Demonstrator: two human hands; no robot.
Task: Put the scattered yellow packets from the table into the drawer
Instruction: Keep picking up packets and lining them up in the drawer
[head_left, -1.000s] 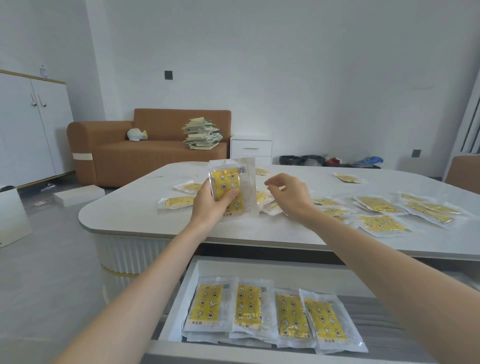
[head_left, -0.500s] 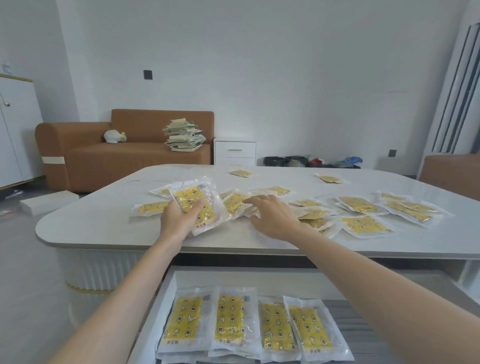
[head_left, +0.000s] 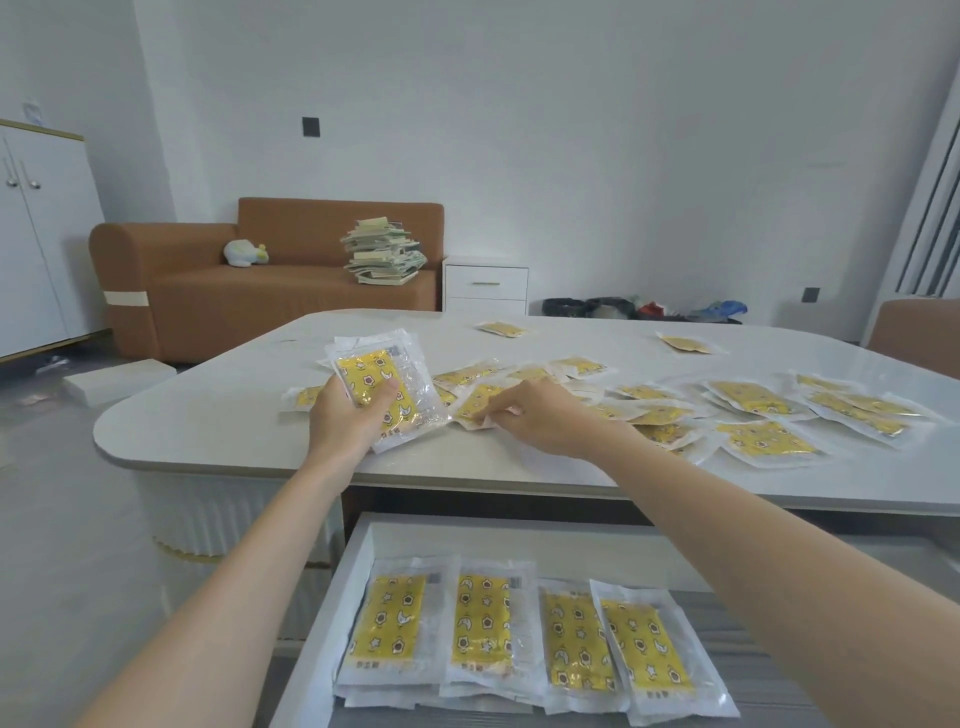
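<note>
nearest, the open drawer (head_left: 332, 597) sits below the tabletop's front edge and holds four side-by-side piles of yellow packets (head_left: 488, 623) in clear wrap, printed with stars, moons and flowers. a dark line of print at each foot and a small code patch at a top corner are too small to read. grey drawer bottom shows to the right of the last pile. above, the left hand (head_left: 348, 421) has its grip clenched round a held stack (head_left: 384, 384) of the same packets, thumb across the yellow face, the stack tilted just over the tabletop (head_left: 208, 415). the right hand (head_left: 545, 415) pinches the near edge of a single packet (head_left: 475, 408) lying just beside that stack. plain white surface runs along the front edge and round the left corner. to the right, scattered packets (head_left: 763, 441) overlap in a loose spread, and two more lie alone near the far edge. beyond stand a brown sofa (head_left: 234, 296) carrying a pile of booklets (head_left: 384, 252), a white bedside cabinet (head_left: 485, 283) and a tall white cupboard (head_left: 36, 234).
</note>
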